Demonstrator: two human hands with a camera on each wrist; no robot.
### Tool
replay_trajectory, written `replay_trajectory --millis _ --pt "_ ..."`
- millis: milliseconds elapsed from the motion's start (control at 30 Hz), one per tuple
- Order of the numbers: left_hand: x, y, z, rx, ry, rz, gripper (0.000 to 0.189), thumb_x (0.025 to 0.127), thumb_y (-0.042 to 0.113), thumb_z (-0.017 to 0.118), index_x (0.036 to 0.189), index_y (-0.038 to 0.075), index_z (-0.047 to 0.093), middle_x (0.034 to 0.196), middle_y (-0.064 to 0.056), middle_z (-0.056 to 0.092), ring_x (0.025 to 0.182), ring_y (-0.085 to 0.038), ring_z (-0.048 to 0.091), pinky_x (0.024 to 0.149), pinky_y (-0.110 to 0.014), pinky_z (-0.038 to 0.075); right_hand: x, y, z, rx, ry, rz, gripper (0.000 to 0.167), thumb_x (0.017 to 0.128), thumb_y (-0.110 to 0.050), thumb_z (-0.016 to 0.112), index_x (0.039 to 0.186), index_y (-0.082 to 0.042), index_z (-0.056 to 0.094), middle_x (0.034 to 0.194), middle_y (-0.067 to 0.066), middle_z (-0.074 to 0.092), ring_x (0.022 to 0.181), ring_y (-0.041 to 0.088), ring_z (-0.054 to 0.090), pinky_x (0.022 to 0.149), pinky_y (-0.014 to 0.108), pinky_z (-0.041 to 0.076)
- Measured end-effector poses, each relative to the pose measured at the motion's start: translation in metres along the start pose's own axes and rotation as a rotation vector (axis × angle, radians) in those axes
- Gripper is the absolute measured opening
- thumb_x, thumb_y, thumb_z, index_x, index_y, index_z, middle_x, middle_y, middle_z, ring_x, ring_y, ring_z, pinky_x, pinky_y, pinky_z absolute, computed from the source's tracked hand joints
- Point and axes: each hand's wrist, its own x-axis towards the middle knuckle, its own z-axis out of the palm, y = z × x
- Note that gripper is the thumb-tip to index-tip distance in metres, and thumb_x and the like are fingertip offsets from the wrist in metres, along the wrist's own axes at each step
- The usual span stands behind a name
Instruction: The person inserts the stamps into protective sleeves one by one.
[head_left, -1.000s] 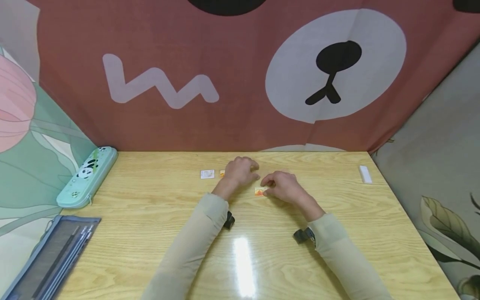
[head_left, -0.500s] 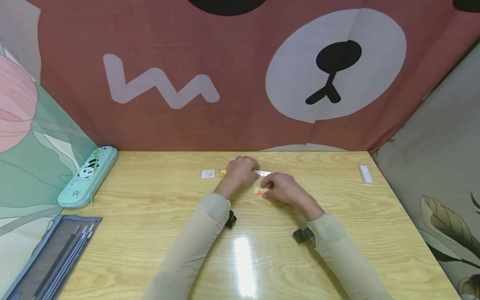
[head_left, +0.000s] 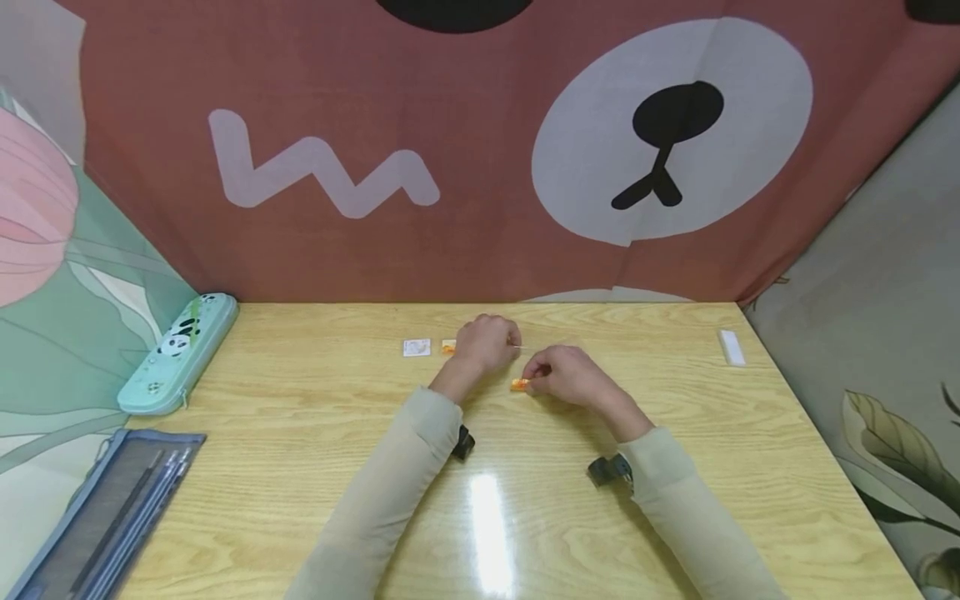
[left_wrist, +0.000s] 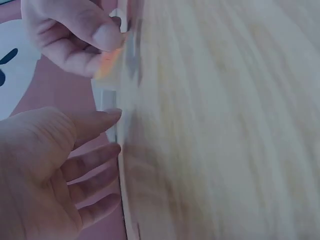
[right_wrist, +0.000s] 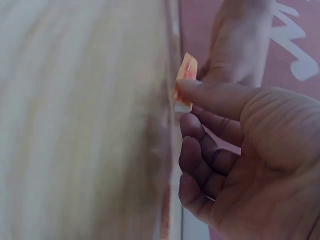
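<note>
In the head view my left hand (head_left: 486, 343) pinches a thin white card (head_left: 527, 347), which shows edge-on as a narrow line. The left wrist view shows a pale piece of this card (left_wrist: 107, 100) beyond the thumb tip, with the other fingers curved below. To the right and nearer, my right hand (head_left: 567, 372) pinches a small orange-and-yellow printed piece (head_left: 519, 385) between thumb and finger. Its pale end shows by the thumb in the right wrist view. Left of the left hand, a small orange-and-white card (head_left: 448, 347) is partly covered, beside a white printed card (head_left: 417, 347).
A mint panda pencil case (head_left: 177, 354) lies at the table's left edge, with a blue mesh pouch (head_left: 112, 517) of pencils in front. A white block (head_left: 732, 348) sits at the far right. A brown curtain (head_left: 480, 250) hangs behind the wooden table (head_left: 337, 450).
The white card at my left fingers came into view half a second ago and has tilted edge-on. The orange piece in my right hand has tilted too, showing a narrower face.
</note>
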Motion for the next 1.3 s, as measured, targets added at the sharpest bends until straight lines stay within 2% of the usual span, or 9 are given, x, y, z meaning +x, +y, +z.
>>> replay_trajectory --millis 100,267,500,700,767,867,967,1133,1300 --pt "-0.002 -0.002 -0.003 -0.091 0.038 0.001 0.006 0.096 0.025 0.068 0.096 0.025 0.075 0.105 0.006 0.073 0.103 -0.018 0.067 0.083 -0.039 0.057 -0.004 0.005 -0.009 0.102 0.006 -0.007 0.005 0.092 -0.017 0.074 0.097 -0.017 0.077 0.092 -0.002 0.074 0.079 0.013 0.059 0.071 0.028 0.049" --pt "-0.011 -0.009 -0.016 -0.354 0.094 0.017 0.012 0.097 0.017 0.069 0.106 0.019 0.075 0.098 0.0 0.076 0.086 -0.016 0.07 0.074 -0.032 0.057 -0.01 0.006 -0.028 0.331 0.005 0.042 0.013 0.096 -0.019 0.071 0.107 -0.013 0.074 0.105 0.012 0.076 0.089 0.024 0.069 0.076 0.035 0.056" --pt "-0.027 -0.022 -0.036 -0.649 0.073 0.014 0.027 0.095 0.013 0.07 0.122 0.02 0.072 0.097 -0.002 0.074 0.091 -0.022 0.072 0.066 -0.027 0.052 -0.014 0.008 -0.042 0.551 0.028 0.111 0.029 0.095 -0.018 0.071 0.12 -0.004 0.067 0.098 0.012 0.078 0.094 0.034 0.073 0.085 0.044 0.062" --pt "-0.038 -0.033 -0.043 -0.905 -0.017 0.024 0.037 0.092 0.007 0.07 0.126 0.019 0.069 0.093 -0.005 0.069 0.094 -0.027 0.072 0.084 -0.049 0.056 -0.011 0.01 -0.043 0.652 0.207 0.048 0.028 0.095 -0.019 0.073 0.117 -0.003 0.069 0.09 0.003 0.072 0.084 0.024 0.069 0.083 0.041 0.062" --pt "-0.041 -0.035 -0.043 -0.957 -0.021 0.024 0.038 0.09 0.006 0.071 0.125 0.018 0.069 0.093 -0.004 0.066 0.091 -0.022 0.071 0.094 -0.056 0.054 -0.01 0.01 -0.043 0.663 0.267 0.036 0.028 0.095 -0.021 0.072 0.117 -0.003 0.069 0.088 0.001 0.069 0.082 0.02 0.068 0.083 0.038 0.062" --pt "-0.044 -0.039 -0.04 -1.019 -0.015 0.024 0.036 0.091 0.004 0.07 0.127 0.01 0.069 0.095 -0.005 0.065 0.087 -0.017 0.068 0.095 -0.049 0.057 -0.008 0.01 -0.043 0.712 0.31 0.026 0.032 0.097 -0.018 0.07 0.125 -0.002 0.066 0.085 -0.002 0.067 0.081 0.015 0.069 0.083 0.034 0.062" --pt "-0.047 -0.042 -0.035 -1.101 -0.005 0.007 0.03 0.095 0.003 0.066 0.125 0.001 0.067 0.103 -0.011 0.065 0.082 -0.013 0.068 0.093 -0.043 0.06 -0.007 0.01 -0.042 0.751 0.301 0.031 0.039 0.098 -0.016 0.068 0.134 -0.002 0.061 0.085 -0.006 0.067 0.08 0.009 0.07 0.086 0.035 0.062" --pt "-0.052 -0.043 -0.029 -1.206 0.015 -0.047 0.024 0.1 0.008 0.062 0.123 0.0 0.067 0.105 -0.009 0.066 0.079 -0.011 0.065 0.097 -0.05 0.057 -0.006 0.011 -0.04 0.761 0.272 0.052 0.041 0.098 -0.017 0.069 0.135 -0.001 0.061 0.083 -0.005 0.064 0.082 0.009 0.071 0.089 0.038 0.062" --pt "-0.052 -0.04 -0.027 -1.241 0.047 -0.068 0.026 0.099 0.013 0.066 0.119 -0.003 0.067 0.097 -0.006 0.07 0.074 -0.011 0.068 0.087 -0.036 0.062 -0.005 0.013 -0.039 0.799 0.259 0.017 0.039 0.099 -0.007 0.064 0.136 0.004 0.057 0.088 -0.003 0.066 0.084 0.013 0.073 0.086 0.035 0.063"
